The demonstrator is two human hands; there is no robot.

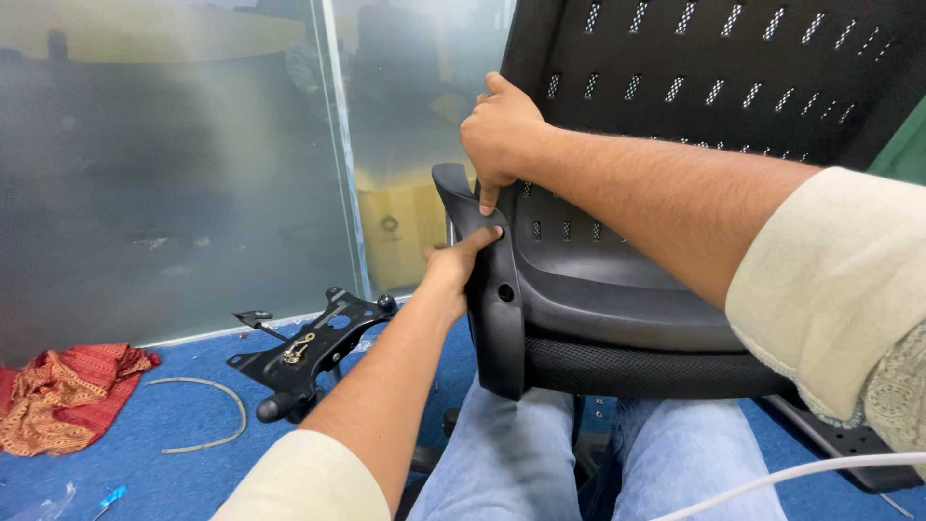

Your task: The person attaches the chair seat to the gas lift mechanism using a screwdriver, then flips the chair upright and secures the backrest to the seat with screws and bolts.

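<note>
A black office-chair backrest [714,96] with slotted holes rests upright across my lap, its padded mesh edge [637,371] on my jeans. A black plastic armrest bracket [494,289] runs down its left side. My left hand [453,270] presses fingers against the bracket's upper part. My right hand [502,135] grips the backrest's left edge from above, its index finger pointing down at the bracket top.
A black metal chair mechanism plate [309,347] with a lever lies on the blue carpet [145,473]. A red patterned cloth [63,396] and a curved white strip [207,415] lie left. A frosted glass wall [174,164] stands behind. A white cable [772,482] crosses the lower right.
</note>
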